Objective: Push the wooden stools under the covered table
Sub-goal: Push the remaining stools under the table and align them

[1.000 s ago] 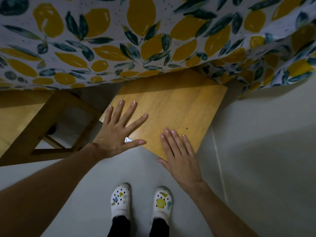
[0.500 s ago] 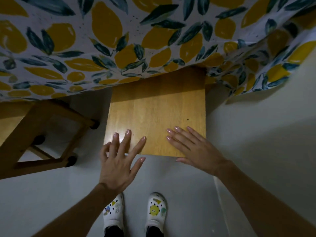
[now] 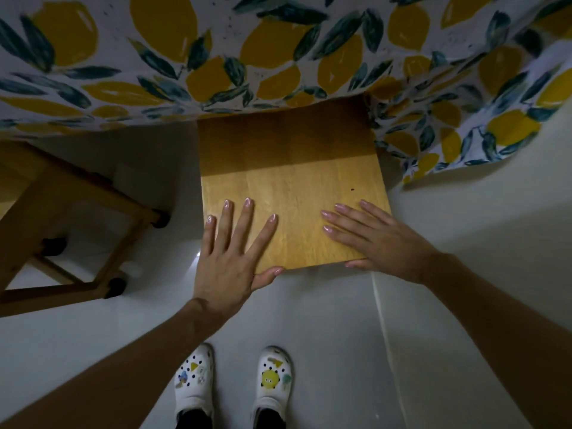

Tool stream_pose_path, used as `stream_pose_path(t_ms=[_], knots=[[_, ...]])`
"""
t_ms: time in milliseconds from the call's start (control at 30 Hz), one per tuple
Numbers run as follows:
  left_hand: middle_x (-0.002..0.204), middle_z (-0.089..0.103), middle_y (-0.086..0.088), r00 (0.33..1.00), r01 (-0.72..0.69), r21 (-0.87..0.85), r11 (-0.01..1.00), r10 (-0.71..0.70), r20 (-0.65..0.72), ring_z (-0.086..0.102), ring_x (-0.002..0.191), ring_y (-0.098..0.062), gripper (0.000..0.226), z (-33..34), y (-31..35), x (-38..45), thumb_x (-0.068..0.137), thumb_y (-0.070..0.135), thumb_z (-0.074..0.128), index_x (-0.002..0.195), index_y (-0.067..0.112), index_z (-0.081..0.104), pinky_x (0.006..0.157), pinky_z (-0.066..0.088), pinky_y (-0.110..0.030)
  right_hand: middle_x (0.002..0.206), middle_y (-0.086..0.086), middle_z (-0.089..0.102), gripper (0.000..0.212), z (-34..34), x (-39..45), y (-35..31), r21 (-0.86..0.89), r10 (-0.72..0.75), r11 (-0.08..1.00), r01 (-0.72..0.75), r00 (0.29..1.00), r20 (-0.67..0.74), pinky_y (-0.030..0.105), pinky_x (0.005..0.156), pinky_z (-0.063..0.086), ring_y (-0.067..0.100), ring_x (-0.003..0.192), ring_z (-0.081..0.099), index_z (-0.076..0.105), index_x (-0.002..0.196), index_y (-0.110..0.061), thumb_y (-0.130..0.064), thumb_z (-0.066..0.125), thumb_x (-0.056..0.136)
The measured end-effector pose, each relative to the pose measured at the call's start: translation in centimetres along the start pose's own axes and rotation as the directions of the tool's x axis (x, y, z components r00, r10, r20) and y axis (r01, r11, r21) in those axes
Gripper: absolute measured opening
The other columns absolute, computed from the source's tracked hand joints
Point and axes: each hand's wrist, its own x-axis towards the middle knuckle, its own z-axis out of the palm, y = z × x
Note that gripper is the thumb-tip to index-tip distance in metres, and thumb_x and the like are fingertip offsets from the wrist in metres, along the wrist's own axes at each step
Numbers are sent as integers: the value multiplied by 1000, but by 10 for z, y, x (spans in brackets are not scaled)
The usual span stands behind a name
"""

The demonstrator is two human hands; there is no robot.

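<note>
A wooden stool (image 3: 297, 181) with a square seat stands in front of me, its far part in shadow under the hanging edge of the lemon-print tablecloth (image 3: 216, 57). My left hand (image 3: 232, 255) lies flat on the seat's near left corner, fingers spread, thumb along the front edge. My right hand (image 3: 377, 236) rests flat on the near right corner, thumb hooked at the front edge. A second wooden stool (image 3: 74, 230) stands at the left, its legs and black feet showing, its top partly under the cloth.
The cloth's corner (image 3: 479, 125) droops at the right of the stool. Pale grey floor (image 3: 464, 243) spreads to the right and behind me. My feet in white clogs (image 3: 235, 379) stand close behind the stool.
The seat has turned from a skewed angle to square with the table edge. My hands slid back toward its near corners, and my view came closer to the table.
</note>
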Motion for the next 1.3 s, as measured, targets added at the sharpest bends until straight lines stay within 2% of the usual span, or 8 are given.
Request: stream_pose_path(t_ms=[300, 733, 967, 1300], knots=[[160, 7, -15, 1000, 17, -5, 1000, -17, -13, 2, 146, -40, 79, 0, 1, 18, 87, 73, 13, 152, 28, 11, 114, 13, -61, 162, 6, 11, 71, 0, 9, 25, 68, -1, 998, -3, 998, 65, 49, 118, 17, 24, 149, 9, 13, 155, -18, -54, 29, 96], [160, 2, -13, 1000, 16, 5, 1000, -16, -15, -2, 147, -37, 79, -5, -14, 38, 86, 73, 11, 152, 31, 4, 116, 11, -59, 163, 5, 7, 73, -1, 28, 40, 108, 15, 994, -30, 991, 133, 48, 117, 11, 22, 149, 4, 10, 153, -19, -57, 24, 92], [161, 2, -11, 1000, 16, -2, 1000, -16, -6, -3, 147, -35, 77, -9, -28, 54, 87, 72, 18, 151, 33, 0, 115, 11, -60, 161, 2, 7, 75, -3, 42, 48, 209, 49, 975, -70, 993, 103, 47, 117, 7, 19, 148, 3, 13, 152, -20, -53, 39, 90], [161, -6, -11, 1000, 18, -40, 999, -17, 27, -8, 146, -35, 77, -14, -28, 56, 88, 71, 17, 151, 33, -5, 117, 5, -57, 162, -3, -1, 76, -10, 44, 47, 261, 73, 957, -125, 977, 198, 43, 118, -1, 15, 149, -7, 11, 153, -23, -53, 39, 89]])
